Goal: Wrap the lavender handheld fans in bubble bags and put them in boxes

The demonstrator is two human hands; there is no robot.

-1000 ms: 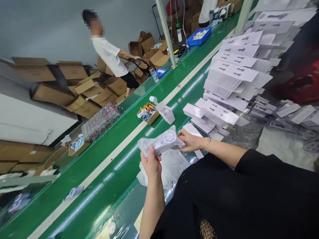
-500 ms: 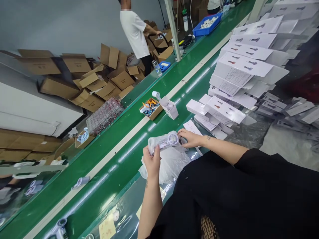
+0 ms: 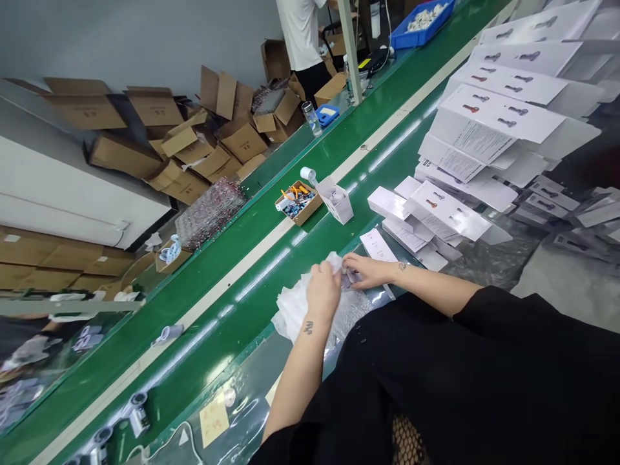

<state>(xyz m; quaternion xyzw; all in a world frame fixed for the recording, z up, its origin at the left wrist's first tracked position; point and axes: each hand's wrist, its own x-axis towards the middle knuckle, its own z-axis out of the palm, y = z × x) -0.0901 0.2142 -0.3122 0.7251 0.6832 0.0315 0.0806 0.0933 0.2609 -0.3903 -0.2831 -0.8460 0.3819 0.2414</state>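
My left hand [image 3: 323,290] is closed around a handheld fan in clear bubble wrap [image 3: 334,261]; only a bit of the wrap shows past the fingers. Right beside it, my right hand [image 3: 368,270] has its fingers curled on a small white box [image 3: 349,279], mostly hidden between the hands. The wrapped fan is against the box; how far inside it sits I cannot tell. Under both hands lies a heap of bubble wrap bags [image 3: 295,307]. A printed white carton [image 3: 378,247] lies just beyond my right hand.
Stacked printed cartons [image 3: 498,113] rise at the right. On the green conveyor [image 3: 261,258] stand an open white box [image 3: 339,200] and a cardboard tray of parts [image 3: 300,205]. Several fans [image 3: 138,413] lie lower left. A person [image 3: 303,35] stands beyond the belt.
My left hand has moved right and turned over, bringing the wrapped fan against the box at my right hand. The fan's round head is now hidden. The view has shifted slightly.
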